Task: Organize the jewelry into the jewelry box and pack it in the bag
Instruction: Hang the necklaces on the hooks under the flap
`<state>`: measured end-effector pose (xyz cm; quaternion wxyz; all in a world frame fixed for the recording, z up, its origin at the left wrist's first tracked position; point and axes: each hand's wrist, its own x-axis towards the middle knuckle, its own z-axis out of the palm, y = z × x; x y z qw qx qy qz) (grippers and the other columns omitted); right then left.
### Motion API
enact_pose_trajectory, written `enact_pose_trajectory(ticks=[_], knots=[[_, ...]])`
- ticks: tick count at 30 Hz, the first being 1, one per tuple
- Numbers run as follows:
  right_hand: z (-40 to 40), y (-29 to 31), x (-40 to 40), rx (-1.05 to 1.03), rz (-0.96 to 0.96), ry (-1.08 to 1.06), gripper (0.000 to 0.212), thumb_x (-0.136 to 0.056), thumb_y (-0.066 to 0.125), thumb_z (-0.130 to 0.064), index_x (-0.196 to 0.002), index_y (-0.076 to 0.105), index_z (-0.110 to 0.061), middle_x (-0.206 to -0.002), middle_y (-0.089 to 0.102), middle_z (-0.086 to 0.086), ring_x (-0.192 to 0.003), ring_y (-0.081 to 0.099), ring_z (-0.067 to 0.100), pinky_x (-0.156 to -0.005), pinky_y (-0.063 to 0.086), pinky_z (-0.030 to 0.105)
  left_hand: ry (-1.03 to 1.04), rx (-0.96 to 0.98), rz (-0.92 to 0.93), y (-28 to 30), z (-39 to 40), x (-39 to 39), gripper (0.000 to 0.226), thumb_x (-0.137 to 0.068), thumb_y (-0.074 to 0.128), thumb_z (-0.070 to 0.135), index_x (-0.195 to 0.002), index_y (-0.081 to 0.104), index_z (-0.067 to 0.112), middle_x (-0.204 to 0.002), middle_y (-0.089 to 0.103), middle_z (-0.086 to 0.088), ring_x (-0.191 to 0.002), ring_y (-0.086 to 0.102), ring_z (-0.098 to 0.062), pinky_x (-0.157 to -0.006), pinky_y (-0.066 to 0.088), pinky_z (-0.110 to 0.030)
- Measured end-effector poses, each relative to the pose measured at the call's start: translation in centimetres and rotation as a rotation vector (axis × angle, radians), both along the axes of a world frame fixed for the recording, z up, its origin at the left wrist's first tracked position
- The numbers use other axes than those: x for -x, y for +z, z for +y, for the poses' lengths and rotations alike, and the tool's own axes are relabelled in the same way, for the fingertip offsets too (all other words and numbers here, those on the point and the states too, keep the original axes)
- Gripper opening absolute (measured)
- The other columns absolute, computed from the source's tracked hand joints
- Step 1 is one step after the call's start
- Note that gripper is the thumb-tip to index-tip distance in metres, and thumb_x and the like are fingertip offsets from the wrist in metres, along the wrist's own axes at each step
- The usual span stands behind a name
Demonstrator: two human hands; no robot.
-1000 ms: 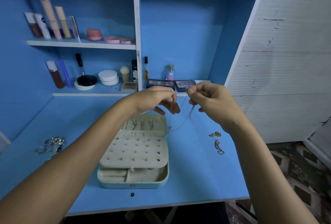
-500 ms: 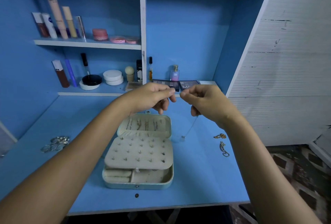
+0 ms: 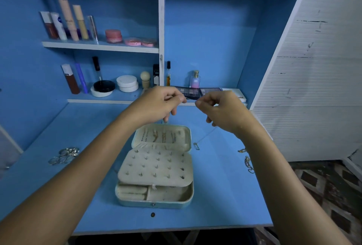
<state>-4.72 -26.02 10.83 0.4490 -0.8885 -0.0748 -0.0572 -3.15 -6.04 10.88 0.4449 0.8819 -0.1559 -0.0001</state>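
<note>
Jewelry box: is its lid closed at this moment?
No, the jewelry box lies open on the blue desk, with its lid folded back and the studded earring panel showing.

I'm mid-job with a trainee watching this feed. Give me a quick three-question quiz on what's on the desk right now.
1. True or false: the jewelry box is open.
2. What hangs below the right hand: A) a ring, B) a thin chain with a small pendant, C) a brush?
3. On which side of the box does the pile of silver rings lie?

Key
1. True; its lid stands back and the studded earring panel shows.
2. B; the thin chain runs from both hands, left hand too, down to the pendant.
3. The left; the silver rings rest on the desk.
</note>
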Motion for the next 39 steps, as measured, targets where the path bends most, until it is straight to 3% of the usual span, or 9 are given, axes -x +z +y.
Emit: enact_pose_trajectory(ticks=[5, 9, 14, 18, 21, 31, 34, 36, 39], knots=[[0.7, 0.3, -0.5, -0.091, -0.020, 0.022, 0.015, -0.096, 0.064, -0.028, -0.084, 0.067, -0.020, -0.078, 0.063, 0.012, -0.054, 0.064, 0.007, -0.055, 0.054, 0.022, 0.064, -0.014, -0.096, 0.8, 0.4, 0.1, 0.019, -0.101, 0.051, 0.032, -0.095, 0.069, 0.027, -0.066, 0.064, 0.009, -0.049, 0.054, -0.006, -0.057, 0.045, -0.019], [1.1, -0.5, -0.7, -0.118, -0.004, 0.034, 0.013, -0.097, 0.063, -0.026, -0.086, 0.067, -0.021, -0.079, 0.060, 0.015, -0.054, 0.064, 0.008, -0.055, 0.056, 0.021, 0.094, -0.070, -0.110, 0.4, 0.7, 0.2, 0.018, -0.100, 0.052, 0.033, -0.095, 0.069, 0.029, -0.072, 0.066, 0.006, -0.048, 0.055, -0.003, -0.056, 0.046, -0.019], [1.6, -2.1, -1.4, -0.176, 0.082, -0.006, 0.012, -0.096, 0.064, -0.026, -0.087, 0.068, -0.019, -0.072, 0.058, 0.002, -0.053, 0.064, 0.007, -0.054, 0.052, 0.022, 0.112, -0.129, -0.106, -0.9, 1.0, 0.1, 0.019, -0.100, 0.054, 0.028, -0.096, 0.071, 0.023, -0.071, 0.066, 0.005, -0.044, 0.055, -0.001, -0.049, 0.043, -0.012], [2.3, -3.2, -1.9, -0.144, 0.120, -0.043, 0.012, -0.096, 0.064, -0.027, -0.091, 0.069, -0.017, -0.067, 0.059, -0.004, -0.051, 0.064, 0.005, -0.050, 0.051, 0.019, 0.134, -0.200, -0.107, -2.1, 1.6, -0.2, 0.018, -0.100, 0.053, 0.027, -0.103, 0.071, 0.027, -0.068, 0.065, 0.008, -0.053, 0.059, -0.003, -0.063, 0.056, -0.032], [2.7, -3.9, -2.2, -0.126, 0.147, -0.056, 0.012, -0.096, 0.064, -0.026, -0.092, 0.069, -0.016, -0.070, 0.060, -0.002, -0.050, 0.063, 0.007, -0.047, 0.048, 0.018, 0.128, -0.293, -0.147, -2.9, 2.0, -0.3, 0.018, -0.100, 0.051, 0.027, -0.105, 0.067, 0.035, -0.068, 0.066, -0.003, -0.068, 0.063, -0.022, -0.072, 0.056, -0.045], [3.2, -4.8, -2.9, -0.090, 0.181, -0.140, 0.014, -0.093, 0.068, -0.027, -0.092, 0.070, -0.012, -0.076, 0.065, 0.000, -0.045, 0.061, 0.005, -0.041, 0.044, 0.015, 0.109, -0.367, -0.159, -4.0, 2.5, -0.9, 0.021, -0.100, 0.052, 0.027, -0.107, 0.069, 0.037, -0.074, 0.069, -0.001, -0.067, 0.063, -0.023, -0.070, 0.055, -0.045], [3.1, -5.7, -3.3, -0.020, 0.182, -0.208, 0.018, -0.087, 0.073, -0.025, -0.086, 0.071, -0.008, -0.068, 0.063, -0.003, -0.056, 0.061, 0.012, -0.042, 0.041, 0.017, 0.073, -0.399, -0.168, -5.1, 1.9, -0.9, 0.026, -0.100, 0.052, 0.026, -0.113, 0.070, 0.039, -0.088, 0.071, 0.012, -0.067, 0.061, -0.012, -0.066, 0.050, -0.031], [3.1, -6.3, -3.6, 0.011, 0.193, -0.235, 0.016, -0.084, 0.074, -0.023, -0.081, 0.070, -0.008, -0.067, 0.061, -0.005, -0.058, 0.057, 0.013, -0.046, 0.041, 0.019, 0.054, -0.444, -0.177, -5.6, 1.4, -0.8, 0.029, -0.101, 0.051, 0.023, -0.118, 0.070, 0.037, -0.098, 0.072, 0.011, -0.071, 0.057, -0.006, -0.069, 0.045, -0.026], [3.2, -7.0, -4.1, 0.087, 0.213, -0.262, 0.012, -0.082, 0.074, -0.018, -0.074, 0.067, -0.013, -0.074, 0.064, -0.002, -0.059, 0.056, 0.011, -0.044, 0.039, 0.018, 0.026, -0.590, -0.146, -6.1, 0.6, -0.9, 0.035, -0.100, 0.047, 0.021, -0.121, 0.069, 0.038, -0.117, 0.071, 0.010, -0.102, 0.062, -0.017, -0.083, 0.051, -0.031]])
